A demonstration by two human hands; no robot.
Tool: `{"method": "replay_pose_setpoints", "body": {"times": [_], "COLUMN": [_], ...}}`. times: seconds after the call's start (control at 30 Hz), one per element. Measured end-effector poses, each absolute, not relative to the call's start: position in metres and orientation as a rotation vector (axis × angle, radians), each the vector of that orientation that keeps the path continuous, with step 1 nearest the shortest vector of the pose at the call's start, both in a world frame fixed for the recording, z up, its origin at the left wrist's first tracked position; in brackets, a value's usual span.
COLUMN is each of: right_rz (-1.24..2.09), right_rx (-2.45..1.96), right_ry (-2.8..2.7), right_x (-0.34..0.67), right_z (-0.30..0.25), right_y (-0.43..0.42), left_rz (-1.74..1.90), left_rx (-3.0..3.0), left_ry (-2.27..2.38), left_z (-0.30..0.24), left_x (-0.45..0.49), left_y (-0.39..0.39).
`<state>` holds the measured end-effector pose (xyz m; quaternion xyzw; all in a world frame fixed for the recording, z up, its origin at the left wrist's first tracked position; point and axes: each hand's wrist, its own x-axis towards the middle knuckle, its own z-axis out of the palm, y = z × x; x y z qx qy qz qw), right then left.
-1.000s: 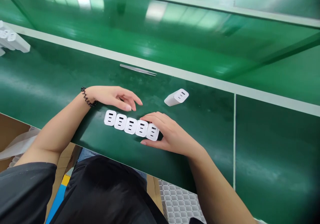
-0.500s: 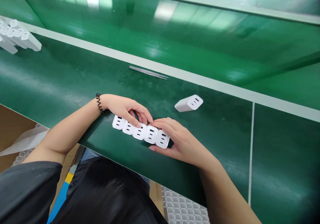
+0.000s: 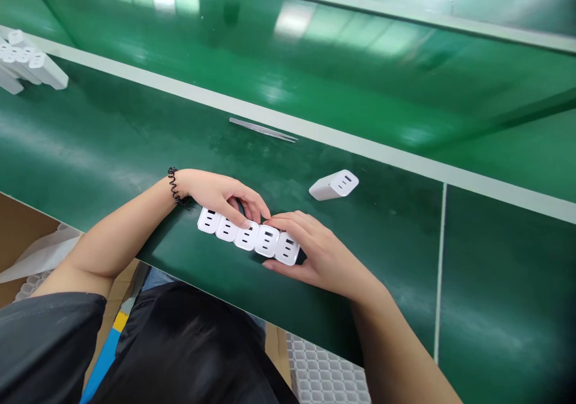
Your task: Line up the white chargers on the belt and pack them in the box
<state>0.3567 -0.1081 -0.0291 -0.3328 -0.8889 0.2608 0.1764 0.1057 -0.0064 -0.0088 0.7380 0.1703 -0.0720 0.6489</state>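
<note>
Several white USB chargers (image 3: 266,241) stand side by side in a tight row on the green table (image 3: 396,242), port faces up. My left hand (image 3: 220,194) bends over the row from behind, its thumb on the middle charger and its fingers curled at the back side. At the right end, my right hand (image 3: 321,247) grips the last charger, thumb on the near side and fingers along the far side. The fingertips of both hands meet behind the row. Beyond my right hand, a single white charger (image 3: 335,185) lies apart on its side.
Metal tweezers (image 3: 263,130) lie near the pale strip at the table's back. A group of white chargers (image 3: 47,71) is at the far left. Below the front edge are a clear compartment tray (image 3: 326,371) and, at left, a cardboard box (image 3: 18,227) with a plastic sheet (image 3: 42,248).
The whole view has shifted slightly, so everything appears a little further left. Both hands keep their hold on the row with no clear movement.
</note>
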Motion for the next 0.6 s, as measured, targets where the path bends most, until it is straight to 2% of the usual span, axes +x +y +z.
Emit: {"method": "replay_pose_setpoints", "body": {"times": [0.23, 0.37, 0.6], "right_rz": [0.749, 0.865, 1.099], "right_rx": [-0.944, -0.946, -0.955], "right_ry": [-2.511, -2.509, -2.510], "right_x": [0.358, 0.362, 0.375], "right_z": [-0.029, -0.024, -0.017], "right_y": [-0.108, -0.108, -0.105], "left_rz": [-0.163, -0.127, -0.071], "left_rx": [1.735, 1.797, 2.230], "left_ry": [0.370, 0.356, 0.645], "left_z": [-0.009, -0.007, 0.032], "left_x": [0.105, 0.105, 0.087], "left_y": [-0.007, -0.007, -0.035]}}
